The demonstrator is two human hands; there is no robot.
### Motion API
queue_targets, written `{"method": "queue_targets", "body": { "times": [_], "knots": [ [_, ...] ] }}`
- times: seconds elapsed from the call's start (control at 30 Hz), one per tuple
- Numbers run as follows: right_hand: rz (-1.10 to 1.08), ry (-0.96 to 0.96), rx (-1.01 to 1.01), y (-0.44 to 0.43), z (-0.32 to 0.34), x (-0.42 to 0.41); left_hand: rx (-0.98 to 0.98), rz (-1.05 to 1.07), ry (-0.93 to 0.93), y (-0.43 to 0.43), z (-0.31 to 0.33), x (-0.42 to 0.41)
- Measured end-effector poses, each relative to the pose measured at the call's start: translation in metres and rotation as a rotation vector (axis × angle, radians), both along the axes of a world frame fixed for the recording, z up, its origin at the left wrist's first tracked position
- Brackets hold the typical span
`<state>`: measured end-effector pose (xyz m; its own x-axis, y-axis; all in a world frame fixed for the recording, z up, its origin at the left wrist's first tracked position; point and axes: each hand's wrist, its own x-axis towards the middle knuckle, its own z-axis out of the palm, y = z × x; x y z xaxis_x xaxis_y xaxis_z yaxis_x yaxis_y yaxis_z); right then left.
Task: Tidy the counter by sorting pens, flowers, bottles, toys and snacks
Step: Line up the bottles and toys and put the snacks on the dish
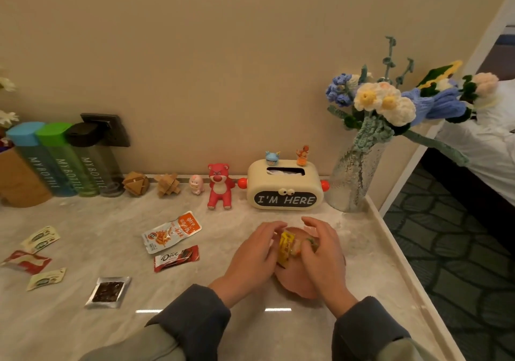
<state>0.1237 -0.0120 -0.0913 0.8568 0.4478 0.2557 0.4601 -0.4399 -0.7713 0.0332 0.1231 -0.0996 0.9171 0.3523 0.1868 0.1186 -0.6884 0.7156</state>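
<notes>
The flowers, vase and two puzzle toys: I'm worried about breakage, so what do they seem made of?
Flowers: crocheted yarn, matte; stitches show. Vase: likely textured clear glass, glinting, possibly plastic. Puzzle toys: apparently bare wood, tan matte interlocking blocks.

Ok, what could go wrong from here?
The yellow packet lies on the pink dish between the left hand and right hand; it may slide off. The glass vase stands near the right edge of the counter with its knitted flowers leaning outward, so a swinging right arm might tip it.
</notes>
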Motion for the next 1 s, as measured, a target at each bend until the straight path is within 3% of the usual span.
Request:
{"method": "queue_targets", "body": {
  "times": [0.3, 0.53, 0.73, 0.87, 1.0],
  "knots": [
    [0.420, 0.038, -0.145, 0.101, 0.011, -0.045, 0.113, 0.438, 0.088, 0.086, 0.000, -0.080],
    [0.562, 0.055, -0.229, 0.168, 0.003, -0.075, 0.382, 0.341, 0.352, 0.117, -0.016, -0.131],
    [0.643, 0.003, -0.327, 0.213, -0.006, -0.089, 0.183, 0.263, 0.411, 0.140, -0.012, -0.141],
    [0.695, -0.186, -0.620, 0.236, -0.015, -0.088, 0.173, 0.314, 0.470, 0.158, -0.009, -0.151],
    [0.751, -0.179, -0.752, 0.253, -0.019, -0.091, 0.188, 0.381, 0.482, 0.180, -0.002, -0.165]
  ]
}}
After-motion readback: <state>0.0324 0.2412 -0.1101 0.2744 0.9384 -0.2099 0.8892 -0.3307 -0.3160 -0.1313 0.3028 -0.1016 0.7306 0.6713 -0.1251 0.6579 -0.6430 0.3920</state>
